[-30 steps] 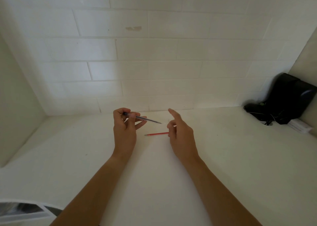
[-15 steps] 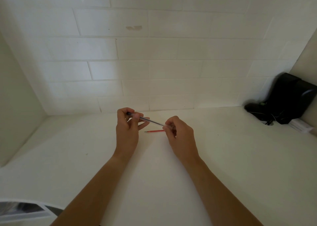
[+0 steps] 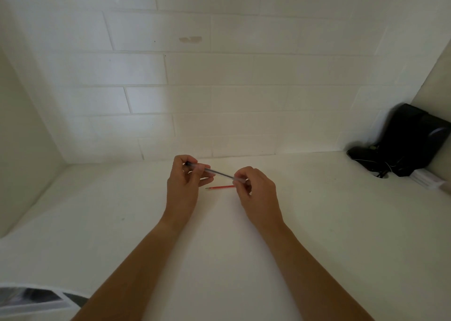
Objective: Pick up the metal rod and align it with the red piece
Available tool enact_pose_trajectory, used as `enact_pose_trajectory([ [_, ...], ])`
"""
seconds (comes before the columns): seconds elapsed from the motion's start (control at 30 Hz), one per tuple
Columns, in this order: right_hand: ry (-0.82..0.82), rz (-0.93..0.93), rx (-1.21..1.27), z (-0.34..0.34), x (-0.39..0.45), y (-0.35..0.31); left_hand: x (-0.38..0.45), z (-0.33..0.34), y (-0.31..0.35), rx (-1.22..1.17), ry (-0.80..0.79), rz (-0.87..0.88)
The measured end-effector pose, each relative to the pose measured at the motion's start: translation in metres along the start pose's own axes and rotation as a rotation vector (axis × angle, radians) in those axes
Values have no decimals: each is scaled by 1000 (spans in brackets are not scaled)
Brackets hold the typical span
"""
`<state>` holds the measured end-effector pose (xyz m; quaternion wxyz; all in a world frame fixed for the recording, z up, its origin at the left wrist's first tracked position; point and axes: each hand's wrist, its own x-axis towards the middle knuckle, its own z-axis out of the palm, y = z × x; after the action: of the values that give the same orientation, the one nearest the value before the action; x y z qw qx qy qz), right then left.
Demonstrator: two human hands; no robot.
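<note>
A clear pen barrel with a dark refill (image 3: pixel 214 172) is held above the white counter (image 3: pixel 122 211), slanting down to the right. My left hand (image 3: pixel 185 186) pinches its upper left end between thumb and fingers. My right hand (image 3: pixel 256 191) pinches its lower right end with curled fingers. A thin red refill (image 3: pixel 220 187) lies flat on the counter just below the pen, between the two hands; its right end is hidden behind my right hand.
A white tiled wall (image 3: pixel 219 76) closes the back of the counter, with a side wall at the left. A black device with cables (image 3: pixel 410 142) stands in the back right corner, a white object (image 3: pixel 427 179) beside it. A white tray edge (image 3: pixel 31 301) shows at bottom left.
My right hand, open with a finger pointing a second ago, has moved left and closed on the pen's right end. The left hand and pen shifted slightly right.
</note>
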<state>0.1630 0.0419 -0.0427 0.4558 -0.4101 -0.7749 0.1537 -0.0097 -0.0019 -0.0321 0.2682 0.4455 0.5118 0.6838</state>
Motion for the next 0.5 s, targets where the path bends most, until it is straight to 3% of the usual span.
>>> enact_pose_trajectory([
  [0.5, -38, -9, -67, -2, 0, 6, 2, -6, -1, 18, -112, -106],
])
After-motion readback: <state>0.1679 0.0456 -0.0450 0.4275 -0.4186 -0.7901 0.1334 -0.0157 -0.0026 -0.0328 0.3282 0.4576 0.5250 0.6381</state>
